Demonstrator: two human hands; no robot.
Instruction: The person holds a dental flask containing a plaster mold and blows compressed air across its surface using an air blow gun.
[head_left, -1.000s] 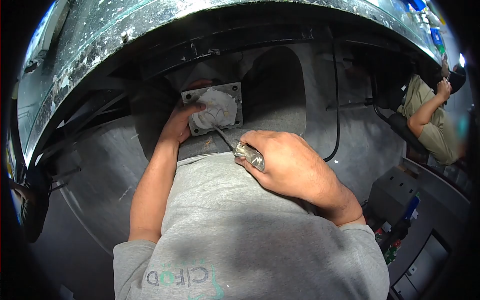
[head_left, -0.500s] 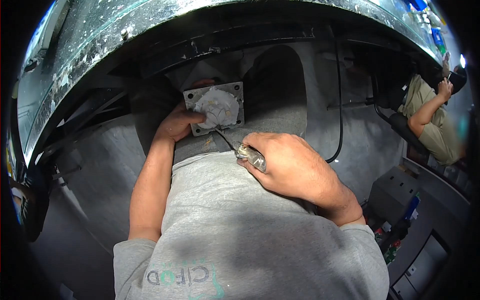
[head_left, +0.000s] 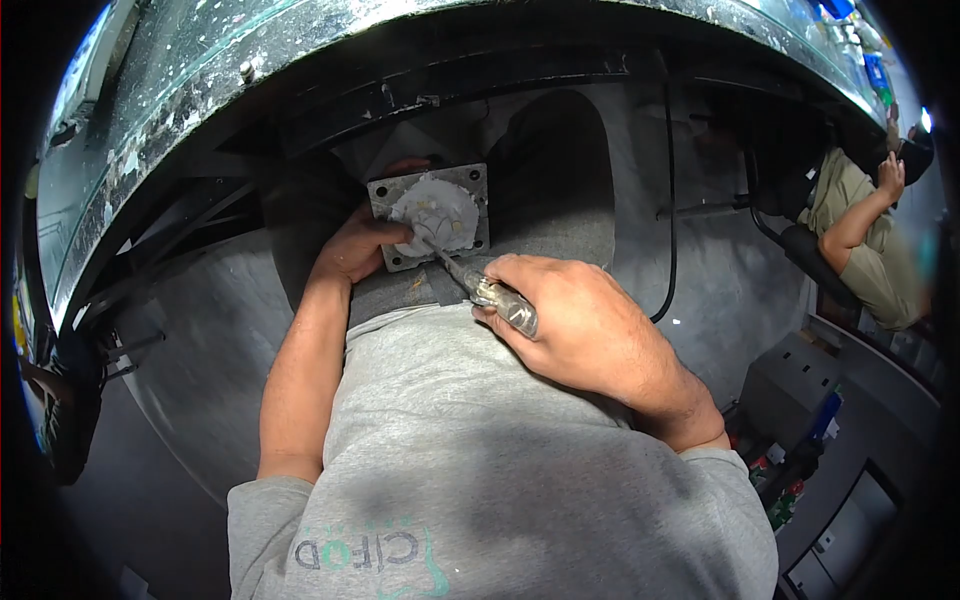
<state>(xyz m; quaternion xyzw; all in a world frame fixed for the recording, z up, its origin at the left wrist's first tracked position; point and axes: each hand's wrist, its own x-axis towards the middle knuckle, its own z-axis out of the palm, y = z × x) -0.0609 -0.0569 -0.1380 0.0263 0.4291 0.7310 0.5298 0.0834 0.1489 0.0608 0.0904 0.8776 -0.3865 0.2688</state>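
Observation:
My left hand (head_left: 358, 243) grips the left edge of a square grey plate (head_left: 381, 193) with holes at its corners. The thumb lies on top, and most of the fingers are hidden behind. A round whitish piece with a rough rim (head_left: 455, 215), marked with petal-like lines, sits on the plate's face. My right hand (head_left: 575, 315) is closed around the grey handle of a narrow-bladed knife-like tool (head_left: 508, 306). The tool's tip reaches the lower middle of the round piece; exact contact is too small to make out.
A paint-spattered bench edge (head_left: 215, 85) curves over my lap. A black cable (head_left: 672, 230) hangs at the right. Farther right another person's arm (head_left: 850, 232) shows beside a chair, and a grey box (head_left: 785, 385) stands on the floor.
The tool's tip has moved up and inward, from the plate's lower edge onto the round piece. My right hand has shifted only slightly, and the plate stays put.

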